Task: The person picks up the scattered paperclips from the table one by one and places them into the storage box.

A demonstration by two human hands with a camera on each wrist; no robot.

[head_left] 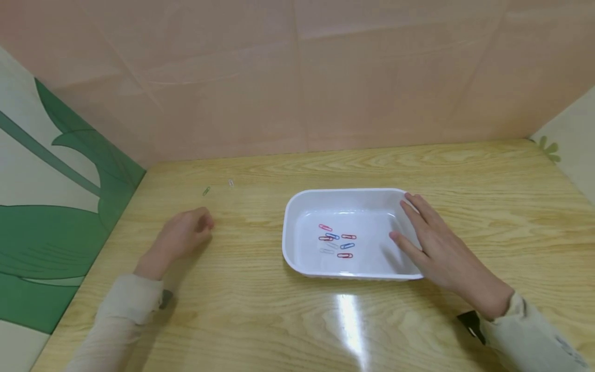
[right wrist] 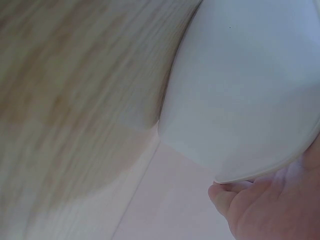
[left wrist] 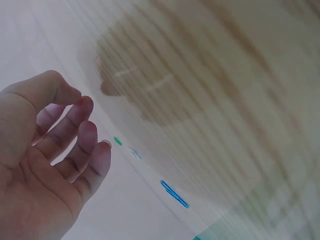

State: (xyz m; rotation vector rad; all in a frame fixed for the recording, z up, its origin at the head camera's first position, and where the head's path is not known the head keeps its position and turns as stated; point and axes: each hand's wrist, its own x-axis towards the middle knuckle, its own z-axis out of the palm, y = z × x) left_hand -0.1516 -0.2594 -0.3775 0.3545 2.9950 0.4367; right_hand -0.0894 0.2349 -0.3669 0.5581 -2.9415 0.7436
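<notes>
White tub (head_left: 372, 232), rounded corners, multicoloured paper clips (head_left: 347, 246) inside

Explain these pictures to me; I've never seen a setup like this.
There is no machine here: a person works barehanded. The wide picture looks down from the head; the two closer ones are taken from each wrist. On the table stands a white tray with red, blue and pale clips in it. Left of it lie a green clip and a pale clip; the left wrist picture also shows a blue clip. The right hand rests on the tray's right rim. The left hand is over the table, thumb and index finger close together; whether they pinch anything, I cannot tell.
</notes>
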